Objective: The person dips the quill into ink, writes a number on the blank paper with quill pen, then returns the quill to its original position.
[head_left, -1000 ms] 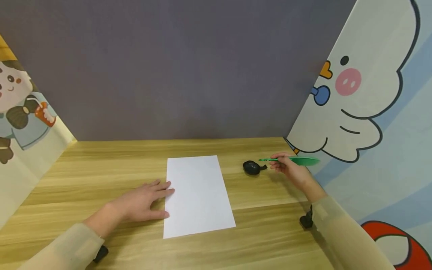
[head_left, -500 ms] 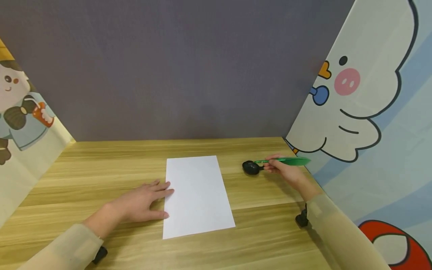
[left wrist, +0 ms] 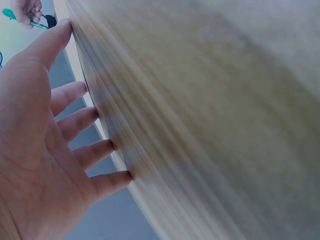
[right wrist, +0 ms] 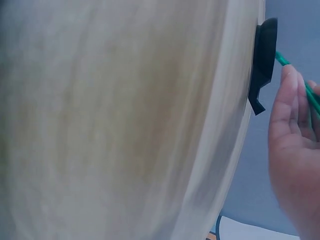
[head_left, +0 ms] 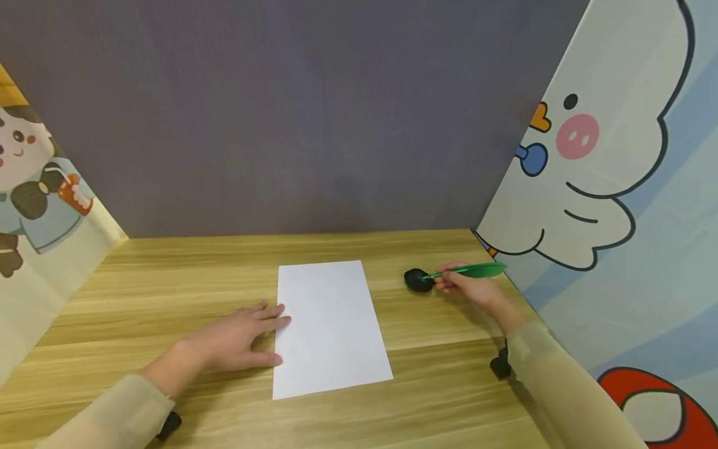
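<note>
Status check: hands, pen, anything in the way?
Left hand: fingertips at left edge of paper. Right hand pinches green pen. Tip at dish, contact unclear. Nothing seen in the way.

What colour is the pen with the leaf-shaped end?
The pen is green, leaf-shaped end included; the head view shows it best.

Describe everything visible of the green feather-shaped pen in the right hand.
The slim green feather-shaped pen has a thin shaft and a broad, leaf-like plume that looks like plastic. The person's right hand pinches its shaft. In the head view it slants slightly, plume higher and to the right, its tip over the shallow black dish; whether the tip touches the dish is hidden.
</note>
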Available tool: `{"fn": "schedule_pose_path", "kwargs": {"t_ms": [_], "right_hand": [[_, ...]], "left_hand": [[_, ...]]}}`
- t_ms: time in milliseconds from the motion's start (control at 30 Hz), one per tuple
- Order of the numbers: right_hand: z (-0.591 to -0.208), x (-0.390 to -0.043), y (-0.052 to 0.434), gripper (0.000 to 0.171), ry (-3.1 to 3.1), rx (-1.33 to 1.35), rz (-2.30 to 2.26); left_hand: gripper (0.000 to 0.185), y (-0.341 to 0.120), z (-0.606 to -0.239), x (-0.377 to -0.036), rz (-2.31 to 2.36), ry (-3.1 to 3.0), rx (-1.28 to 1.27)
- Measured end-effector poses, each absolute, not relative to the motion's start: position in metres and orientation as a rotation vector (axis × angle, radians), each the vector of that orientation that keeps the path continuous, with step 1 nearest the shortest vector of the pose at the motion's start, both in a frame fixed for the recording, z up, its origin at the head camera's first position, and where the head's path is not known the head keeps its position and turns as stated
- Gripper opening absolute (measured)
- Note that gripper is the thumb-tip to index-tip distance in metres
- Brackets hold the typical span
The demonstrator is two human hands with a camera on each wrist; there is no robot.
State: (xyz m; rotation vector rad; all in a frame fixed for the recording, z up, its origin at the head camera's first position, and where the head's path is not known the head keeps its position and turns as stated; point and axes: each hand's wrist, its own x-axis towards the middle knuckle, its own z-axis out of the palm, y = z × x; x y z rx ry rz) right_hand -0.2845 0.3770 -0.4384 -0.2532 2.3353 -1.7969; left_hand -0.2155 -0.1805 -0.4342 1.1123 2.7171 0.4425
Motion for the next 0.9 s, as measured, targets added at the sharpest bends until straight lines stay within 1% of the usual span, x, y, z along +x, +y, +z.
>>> {"fn": "schedule_pose_path", "kwargs": {"t_ms": [467,700,900], "right_hand": [[-0.4401,-0.2834,0.3744,0.048,2.351,-0.242,-1.760],[-0.4403,-0.2828,0.3776,0.046,2.343,-0.230,-1.767],[-0.4353,-0.2802,0.3749,0.050,2.363,-0.241,-1.742]], "left_hand": [[0.083,-0.1813,-0.4336,-0.2135,0.455,2.703,1.099],[0.082,-0.1786,-0.4300,-0.2131,0.445,2.695,1.083],[0.084,-0.1782,-0.4292,-0.2139,0.419,2.685,1.052]]}}
